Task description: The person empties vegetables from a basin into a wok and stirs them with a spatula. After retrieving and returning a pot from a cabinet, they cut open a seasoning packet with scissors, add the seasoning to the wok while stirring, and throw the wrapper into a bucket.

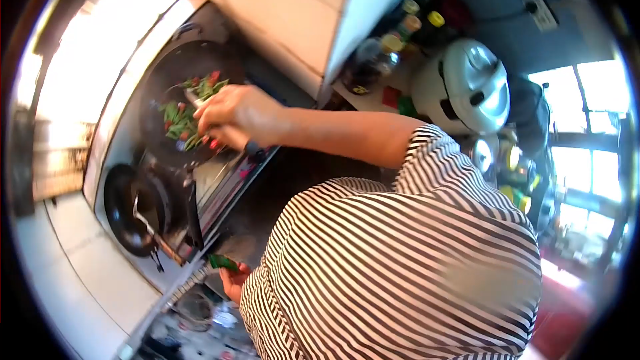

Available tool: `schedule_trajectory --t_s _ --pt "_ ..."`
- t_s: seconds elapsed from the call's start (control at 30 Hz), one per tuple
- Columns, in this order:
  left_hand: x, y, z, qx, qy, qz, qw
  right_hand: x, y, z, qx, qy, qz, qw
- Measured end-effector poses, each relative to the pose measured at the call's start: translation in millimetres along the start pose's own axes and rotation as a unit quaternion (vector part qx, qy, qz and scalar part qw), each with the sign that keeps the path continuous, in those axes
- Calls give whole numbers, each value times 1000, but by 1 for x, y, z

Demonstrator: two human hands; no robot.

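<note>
My right hand (243, 117) reaches over a large dark wok (157, 80) with its fingers wrapped round a cooking utensil (194, 99). The utensil has a pale shaft and its lower end is lost among the food; a dark end sticks out behind my hand. Chopped green vegetables with red pieces (179, 120) lie in the wok. Low beside the stove, my left hand (233, 283) is closed on a small green object (223, 262), perhaps a packet. My striped sleeve and body hide part of that hand.
A second dark pan (120, 207) holds a ladle-like utensil (150, 227); a black pan handle (193, 217) points toward me. Cluttered items, including a clear round container (195, 310), stand near my left hand. A white rice cooker (467, 87) and several bottles (390, 47) are on my right.
</note>
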State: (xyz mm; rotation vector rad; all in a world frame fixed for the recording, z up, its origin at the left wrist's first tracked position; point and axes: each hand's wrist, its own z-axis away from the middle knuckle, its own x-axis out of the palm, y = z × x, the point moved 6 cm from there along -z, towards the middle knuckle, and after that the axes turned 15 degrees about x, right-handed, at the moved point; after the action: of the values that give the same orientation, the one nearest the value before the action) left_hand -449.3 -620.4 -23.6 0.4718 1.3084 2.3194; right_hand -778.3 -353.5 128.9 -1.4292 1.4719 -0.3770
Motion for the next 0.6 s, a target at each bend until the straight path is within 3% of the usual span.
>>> schedule_trajectory --t_s 0.07,0.13,0.17,0.2,0.27,0.33,0.4,0.47,0.53,0.57,0.6 --pt "6 -7 -1 -36 -35 85 995 9 2 8 -38 15 37 999" --pt "17 2 9 -76 -50 74 993 28 19 19 -56 10 62 996" --pt "16 5 8 -24 -27 34 999 37 28 25 -87 15 83 993" --pt "25 5 9 18 -110 54 992 38 35 31 -76 27 85 993" --pt "35 9 16 -54 -69 46 995 59 39 51 -82 -85 95 988" --pt "25 11 4 -35 -78 -2 996 67 37 71 -41 -47 73 995" --pt "36 5 9 -138 -144 -20 980 76 44 80 -19 -39 93 995" --pt "44 7 5 -73 -121 -34 989 79 52 92 -37 35 101 994" --pt "47 14 -1 -37 -145 -38 988 73 50 104 -20 48 101 994" --pt "48 17 -4 -24 -155 -38 987 66 57 111 30 57 72 995" --pt "49 16 -7 -71 -177 -8 982 56 61 119 77 63 44 994"
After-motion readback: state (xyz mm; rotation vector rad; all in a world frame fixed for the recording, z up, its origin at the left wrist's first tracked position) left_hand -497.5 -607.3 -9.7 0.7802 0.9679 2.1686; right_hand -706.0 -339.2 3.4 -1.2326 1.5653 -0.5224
